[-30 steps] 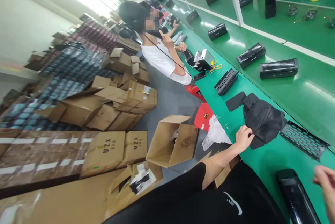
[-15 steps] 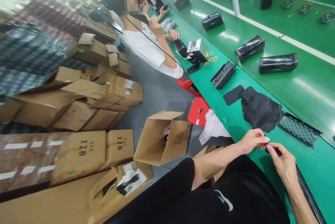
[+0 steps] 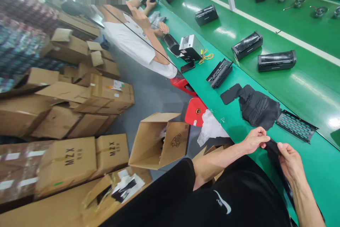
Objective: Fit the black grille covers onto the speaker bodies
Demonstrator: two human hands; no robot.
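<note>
A small piece of black cloth [image 3: 272, 149] is stretched between my two hands above the near edge of the green bench. My left hand [image 3: 256, 139] pinches its left end with thumb and fingers. At the other end, my right hand [image 3: 290, 159] grips the cloth. Just beyond them lies a loose pile of black cloth sheets [image 3: 257, 108], with a black perforated grille [image 3: 296, 126] touching its right side. Under my right forearm runs a long, glossy black part [image 3: 287, 186], mostly hidden.
Another black grille [image 3: 220, 73] lies farther along the bench [image 3: 233, 128]. Black speakers [image 3: 277, 60] stand on the green belt behind. A co-worker in a white shirt [image 3: 127, 44] sits to the left. An opened carton [image 3: 174, 142] and a red stool [image 3: 195, 111] stand beside the bench.
My hands have moved apart, and the black cloth between them now shows spread out. The camera view has shifted slightly, so the surroundings sit farther left in the picture.
</note>
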